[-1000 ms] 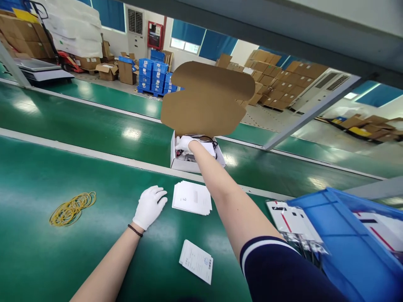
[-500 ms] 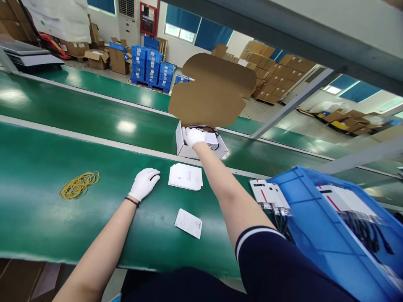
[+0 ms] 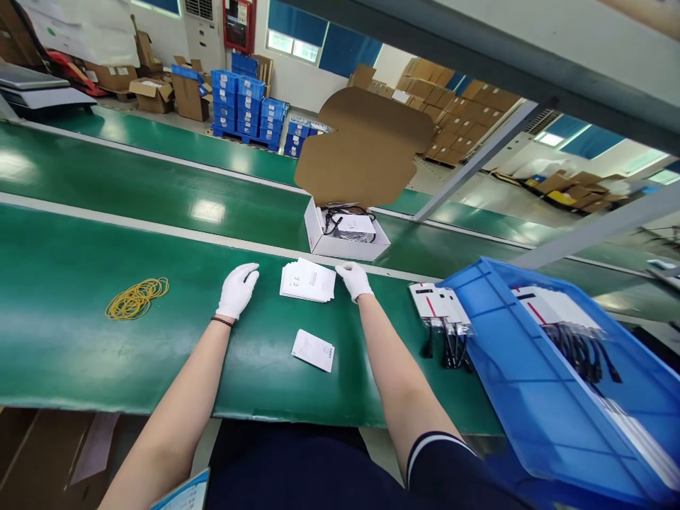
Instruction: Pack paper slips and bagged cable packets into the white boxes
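Observation:
My left hand (image 3: pixel 236 290), in a white glove, rests open on the green surface, thumb apart from the fingers and nothing held. To its right lies a stack of white printed booklets (image 3: pixel 308 280). At the right edge of that stack is my gloved right hand (image 3: pixel 355 280), fingers stretched towards the top corner; I see nothing in it, and whether it touches the paper is unclear. Just beyond stands a white box (image 3: pixel 348 248) with its brown lid (image 3: pixel 366 149) raised, holding black cables and a white packet. A smaller pile of white cards (image 3: pixel 313 350) sits nearer me.
Yellow rubber bands (image 3: pixel 137 298) lie at left. On the right, a blue crate (image 3: pixel 510 354) holds white packets with black cables, and similar bagged packets (image 3: pixel 440 304) lie beside it. A grey metal post (image 3: pixel 472 163) rises behind. Blue bins (image 3: pixel 247 110) are stacked at the back.
My right hand has come out of the white box and back towards me, to the right edge of the booklet stack. My left hand stays in about the same place.

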A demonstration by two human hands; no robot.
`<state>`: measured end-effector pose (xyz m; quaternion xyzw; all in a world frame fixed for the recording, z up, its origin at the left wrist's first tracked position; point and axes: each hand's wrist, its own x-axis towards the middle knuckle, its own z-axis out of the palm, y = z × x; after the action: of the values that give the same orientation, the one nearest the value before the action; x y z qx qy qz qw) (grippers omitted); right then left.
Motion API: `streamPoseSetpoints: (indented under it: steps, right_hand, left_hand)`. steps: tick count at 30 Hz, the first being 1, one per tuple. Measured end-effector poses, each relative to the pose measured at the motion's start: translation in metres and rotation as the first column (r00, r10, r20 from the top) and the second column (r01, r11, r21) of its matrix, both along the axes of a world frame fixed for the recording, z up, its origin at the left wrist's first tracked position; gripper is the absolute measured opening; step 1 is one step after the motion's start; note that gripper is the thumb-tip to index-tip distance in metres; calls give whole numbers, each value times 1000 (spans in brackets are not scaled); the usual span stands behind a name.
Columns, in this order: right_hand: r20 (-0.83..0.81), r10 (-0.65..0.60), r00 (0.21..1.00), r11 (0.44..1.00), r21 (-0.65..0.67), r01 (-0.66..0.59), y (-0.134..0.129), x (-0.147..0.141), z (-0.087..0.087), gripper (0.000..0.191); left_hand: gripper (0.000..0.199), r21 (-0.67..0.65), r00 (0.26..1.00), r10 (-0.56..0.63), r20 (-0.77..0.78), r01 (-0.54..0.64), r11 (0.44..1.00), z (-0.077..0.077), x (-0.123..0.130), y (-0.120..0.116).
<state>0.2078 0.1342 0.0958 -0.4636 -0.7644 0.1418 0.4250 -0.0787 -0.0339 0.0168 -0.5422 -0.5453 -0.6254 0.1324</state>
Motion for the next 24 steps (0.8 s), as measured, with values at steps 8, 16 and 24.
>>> streamPoseSetpoints:
  steps: [8,16,24]
  right_hand:
    - [44,157,987,987,-37,-156,1,-5,5,46]
    - [-79,-2,997,986,166,15,-64,12,4,41]
    - [-4,285,959,898,350,-265,-147,-2,-26,41]
  left_hand:
    - [43,108,992,-73,98,63,992,-1,17,-45]
    - [48,90,956,-166,241,149,985,4,38,-84]
    - [35,-148,817,-423,391,510,847,12,105,-71]
